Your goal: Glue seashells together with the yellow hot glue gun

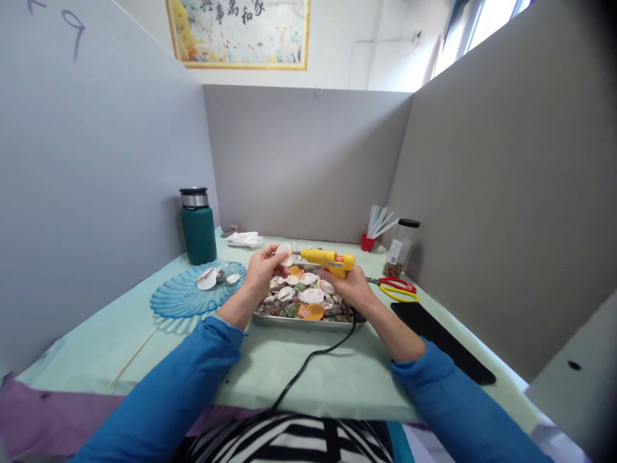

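White shell, raised over the far left part of a metal tray, meets or nearly meets the nozzle of a yellow glue gun. Nearest, a black cord crosses the pale green tabletop. Next comes the metal tray, filled with shells. Above it, the right hand wraps the gun's grip; trigger pressure cannot be told. The left hand pinches the shell; steadying both wrists and keeping fingertips off the probably hot nozzle should help. Beyond stands a grey partition.
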Demonstrator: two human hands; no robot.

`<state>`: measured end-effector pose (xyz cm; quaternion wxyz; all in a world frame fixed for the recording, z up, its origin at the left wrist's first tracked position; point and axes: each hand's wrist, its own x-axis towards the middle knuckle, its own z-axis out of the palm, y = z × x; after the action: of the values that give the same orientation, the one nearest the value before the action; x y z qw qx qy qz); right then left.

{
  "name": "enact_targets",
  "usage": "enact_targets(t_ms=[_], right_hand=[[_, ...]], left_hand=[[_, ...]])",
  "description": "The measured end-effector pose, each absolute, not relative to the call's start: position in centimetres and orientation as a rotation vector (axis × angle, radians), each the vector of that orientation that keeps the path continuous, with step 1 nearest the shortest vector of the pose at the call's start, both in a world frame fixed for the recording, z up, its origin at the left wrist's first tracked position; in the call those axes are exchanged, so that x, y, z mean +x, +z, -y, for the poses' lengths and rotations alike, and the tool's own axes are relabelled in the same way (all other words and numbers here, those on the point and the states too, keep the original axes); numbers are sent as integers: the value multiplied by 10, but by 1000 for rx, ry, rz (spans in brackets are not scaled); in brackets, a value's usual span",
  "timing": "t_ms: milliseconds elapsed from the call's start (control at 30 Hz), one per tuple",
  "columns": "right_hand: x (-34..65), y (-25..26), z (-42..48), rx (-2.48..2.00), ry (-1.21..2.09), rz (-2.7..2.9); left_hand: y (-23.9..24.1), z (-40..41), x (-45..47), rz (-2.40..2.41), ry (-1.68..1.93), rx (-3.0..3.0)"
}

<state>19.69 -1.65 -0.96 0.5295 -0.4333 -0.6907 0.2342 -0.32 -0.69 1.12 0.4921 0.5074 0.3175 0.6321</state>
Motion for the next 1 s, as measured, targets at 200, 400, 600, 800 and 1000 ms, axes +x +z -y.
enact_targets(t_ms=[200,400,600,800,1000], right_hand=[[197,-9,17,-1054,546,1638],[196,-9,19,-1020,544,1653],[196,-10,18,-1001,540,1661],[197,-10,17,-1022,524,1633],[197,-10,16,-1009,532,1634]], left_hand=[[12,9,-2,-796,1505,1253],[12,8,-3,-765,1536,1220],[11,7,-4,-733,1552,1240],[11,9,-3,-765,1516,1264],[11,7,-2,-765,1522,1244]])
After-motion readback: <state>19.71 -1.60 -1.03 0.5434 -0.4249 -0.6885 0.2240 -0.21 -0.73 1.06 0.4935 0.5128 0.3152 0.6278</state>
